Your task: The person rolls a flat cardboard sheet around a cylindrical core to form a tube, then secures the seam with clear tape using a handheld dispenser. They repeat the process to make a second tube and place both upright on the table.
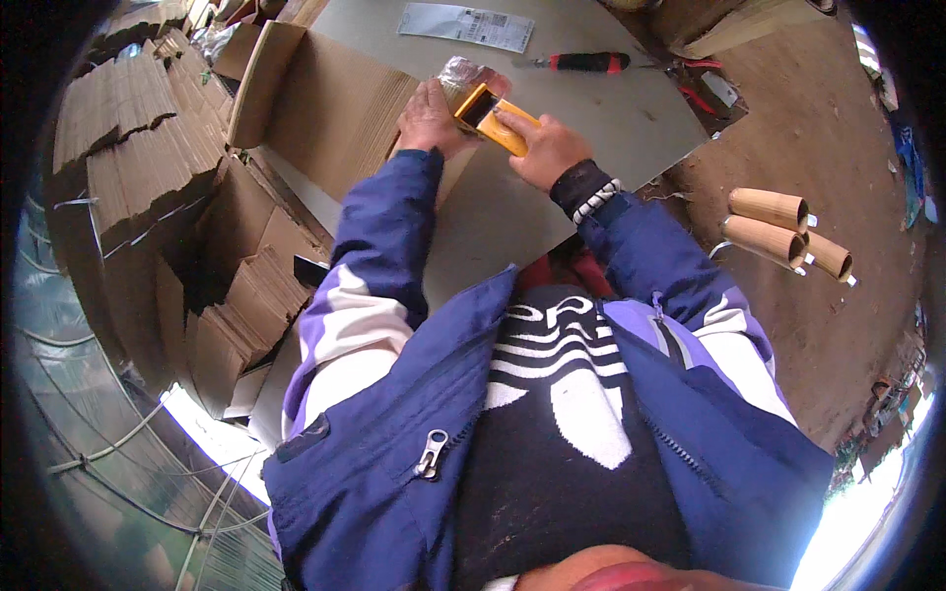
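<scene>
My right hand (552, 148) is closed around a yellow tape dispenser (496, 118) with a dark opening. A shiny roll of clear tape (470, 77) shows at the dispenser's far end. Just left of it, my left hand (431, 116) lies with outstretched fingers on the right edge of a brown cardboard box (330, 108). The box rests on a grey board (591, 108), with one flap standing up at its left. Part of the box's near right edge is hidden under my left hand and forearm.
On the board lie a printed label sheet (466, 27) and a red-and-black screwdriver (589, 63). Stacks of folded cardboard (138, 148) crowd the left, above an open carton (232, 335). Three bamboo tubes (767, 239) lie on the dirt floor (788, 128) at right.
</scene>
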Demonstrator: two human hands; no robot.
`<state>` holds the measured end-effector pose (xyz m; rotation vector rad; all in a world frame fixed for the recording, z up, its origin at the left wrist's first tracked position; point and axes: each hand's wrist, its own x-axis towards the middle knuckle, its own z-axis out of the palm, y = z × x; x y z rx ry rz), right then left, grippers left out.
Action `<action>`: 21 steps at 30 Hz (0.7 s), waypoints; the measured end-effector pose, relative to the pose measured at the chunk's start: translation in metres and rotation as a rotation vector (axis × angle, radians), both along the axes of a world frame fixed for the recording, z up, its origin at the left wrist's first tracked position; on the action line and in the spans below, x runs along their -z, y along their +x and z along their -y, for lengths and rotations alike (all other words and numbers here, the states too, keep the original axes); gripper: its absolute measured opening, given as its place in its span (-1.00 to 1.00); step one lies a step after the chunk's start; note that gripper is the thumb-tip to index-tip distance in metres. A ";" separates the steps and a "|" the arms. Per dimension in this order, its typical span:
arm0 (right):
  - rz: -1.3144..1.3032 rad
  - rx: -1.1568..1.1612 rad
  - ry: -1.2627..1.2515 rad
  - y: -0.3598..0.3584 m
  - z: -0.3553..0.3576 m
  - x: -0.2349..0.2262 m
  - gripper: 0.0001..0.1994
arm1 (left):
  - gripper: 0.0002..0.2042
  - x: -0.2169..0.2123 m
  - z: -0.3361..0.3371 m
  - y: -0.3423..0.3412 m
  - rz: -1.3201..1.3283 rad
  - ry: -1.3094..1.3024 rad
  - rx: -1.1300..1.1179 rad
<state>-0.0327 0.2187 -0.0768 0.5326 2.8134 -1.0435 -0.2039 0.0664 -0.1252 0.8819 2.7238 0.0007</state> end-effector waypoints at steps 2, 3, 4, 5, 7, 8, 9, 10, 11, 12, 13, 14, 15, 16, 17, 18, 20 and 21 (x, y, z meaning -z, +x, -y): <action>0.029 -0.029 0.032 -0.005 -0.005 -0.014 -0.40 | 0.19 -0.001 -0.006 0.004 0.071 0.054 -0.122; -0.070 -0.035 0.030 -0.001 -0.011 -0.022 -0.39 | 0.20 -0.001 -0.006 0.007 0.059 0.032 -0.123; -0.103 -0.056 0.035 0.012 -0.017 -0.031 -0.39 | 0.21 0.001 -0.006 0.007 0.004 0.073 -0.112; -0.214 -0.085 0.028 0.027 -0.021 -0.041 -0.38 | 0.21 0.001 -0.005 0.005 -0.005 0.039 -0.129; -0.163 -0.102 0.083 0.068 -0.038 -0.062 -0.38 | 0.21 0.001 -0.002 0.000 0.051 0.087 -0.154; -0.146 -0.095 0.099 0.087 -0.046 -0.069 -0.37 | 0.20 0.001 -0.001 -0.003 0.094 0.105 -0.171; -0.087 -0.087 0.129 0.103 -0.052 -0.071 -0.36 | 0.20 0.000 0.000 -0.005 0.107 0.127 -0.166; -0.014 -0.067 0.153 0.116 -0.054 -0.070 -0.35 | 0.19 -0.001 0.000 -0.008 0.133 0.098 -0.178; 0.006 -0.071 0.156 0.122 -0.056 -0.063 -0.35 | 0.19 -0.001 0.000 -0.011 0.133 0.106 -0.171; 0.067 -0.066 0.164 0.125 -0.056 -0.054 -0.35 | 0.19 -0.001 0.001 -0.014 0.131 0.115 -0.164; 0.076 -0.079 0.164 0.121 -0.053 -0.041 -0.35 | 0.17 -0.001 0.002 -0.021 0.206 0.131 -0.169; 0.116 -0.086 0.164 0.110 -0.051 -0.024 -0.36 | 0.16 0.000 0.005 -0.032 0.280 0.146 -0.173; 0.186 -0.084 0.165 0.095 -0.049 -0.008 -0.36 | 0.15 0.003 0.008 -0.044 0.325 0.167 -0.156; 0.172 -0.088 0.163 0.079 -0.046 0.008 -0.37 | 0.13 0.007 0.012 -0.059 0.452 0.228 -0.172; 0.191 -0.089 0.163 0.059 -0.043 0.023 -0.38 | 0.11 0.014 0.016 -0.075 0.552 0.294 -0.171; 0.248 -0.085 0.163 0.041 -0.039 0.035 -0.39 | 0.09 0.022 0.023 -0.088 0.658 0.327 -0.173; 0.229 -0.074 0.160 0.008 -0.033 0.053 -0.41 | 0.04 0.041 0.037 -0.117 0.797 0.389 -0.182; 0.209 -0.070 0.166 -0.005 -0.030 0.058 -0.42 | 0.01 0.051 0.043 -0.129 0.867 0.444 -0.170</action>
